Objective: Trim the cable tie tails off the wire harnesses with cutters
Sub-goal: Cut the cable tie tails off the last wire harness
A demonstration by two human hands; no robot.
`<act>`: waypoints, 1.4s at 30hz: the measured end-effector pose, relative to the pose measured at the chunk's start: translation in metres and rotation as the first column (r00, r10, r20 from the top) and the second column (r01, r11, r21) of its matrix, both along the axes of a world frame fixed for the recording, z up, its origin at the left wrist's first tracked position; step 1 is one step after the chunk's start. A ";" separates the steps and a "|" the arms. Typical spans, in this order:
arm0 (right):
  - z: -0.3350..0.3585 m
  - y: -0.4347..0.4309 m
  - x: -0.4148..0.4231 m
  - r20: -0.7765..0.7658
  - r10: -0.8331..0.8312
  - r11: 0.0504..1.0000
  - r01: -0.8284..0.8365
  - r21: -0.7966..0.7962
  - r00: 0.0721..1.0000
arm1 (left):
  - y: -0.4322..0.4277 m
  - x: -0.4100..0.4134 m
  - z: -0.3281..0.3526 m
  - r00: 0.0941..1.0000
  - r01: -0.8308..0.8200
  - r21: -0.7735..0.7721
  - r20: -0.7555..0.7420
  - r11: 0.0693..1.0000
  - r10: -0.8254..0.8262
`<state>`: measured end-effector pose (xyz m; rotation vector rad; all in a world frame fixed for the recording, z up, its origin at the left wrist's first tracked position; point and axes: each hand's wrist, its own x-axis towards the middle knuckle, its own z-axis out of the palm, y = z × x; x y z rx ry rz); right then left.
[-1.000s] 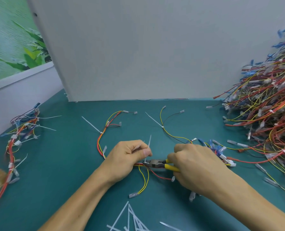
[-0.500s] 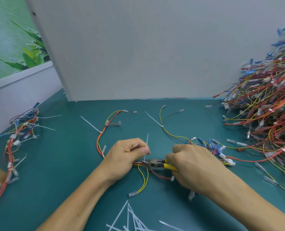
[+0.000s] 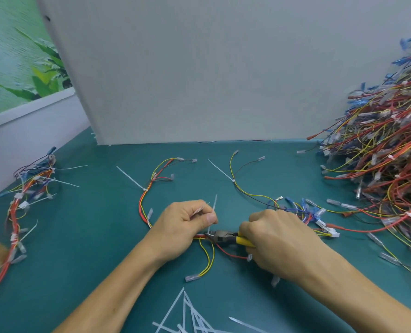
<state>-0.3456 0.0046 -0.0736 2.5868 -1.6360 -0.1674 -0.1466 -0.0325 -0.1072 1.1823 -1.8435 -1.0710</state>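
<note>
The cable tie tail (image 3: 214, 208) stands nearly upright near the middle of the bench (image 3: 91, 236). It is pinched between the thumb and forefinger of the left hand (image 3: 187, 222). That hand also presses down the wire harness (image 3: 141, 207), whose red and yellow wires run out from beneath it.

The cutters (image 3: 220, 236) have their nose at the tail's base, though I cannot tell if the blades have bitten. The right hand (image 3: 276, 239) is clenched round their yellow handles.

Cut tails (image 3: 187, 316) lie scattered at the near edge. A small bundle of harnesses (image 3: 29, 188) sits by the left edge, and a big tangled heap of harnesses (image 3: 391, 152) fills the right side. A white board (image 3: 223, 68) stands along the far edge.
</note>
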 end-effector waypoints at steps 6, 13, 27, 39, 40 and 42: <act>-0.002 0.000 0.000 -0.013 0.000 1.000 -0.001 -0.019 1.000 | 0.000 0.000 -0.001 1.000 0.001 -0.013 0.024 1.000 0.000; -0.003 0.001 0.001 -0.041 0.010 1.000 -0.011 -0.021 0.999 | 0.002 0.001 0.004 0.999 -0.021 -0.089 0.048 0.996 0.025; 0.012 0.006 -0.006 -0.001 -0.044 0.992 0.044 0.120 0.999 | -0.013 0.044 0.036 0.724 -0.168 0.219 -0.634 0.961 0.271; 0.054 0.014 -0.007 0.118 -0.024 0.984 0.003 0.176 0.993 | -0.005 0.064 0.056 0.957 -0.286 -0.123 0.018 0.950 0.290; 0.056 0.014 -0.002 0.100 -0.018 0.986 0.001 0.167 0.995 | -0.004 0.065 0.053 0.962 -0.263 -0.128 0.042 0.956 0.271; 0.062 0.015 0.007 0.067 -0.009 0.990 0.000 0.140 0.998 | -0.001 0.066 0.045 0.970 -0.226 -0.121 0.067 0.967 0.235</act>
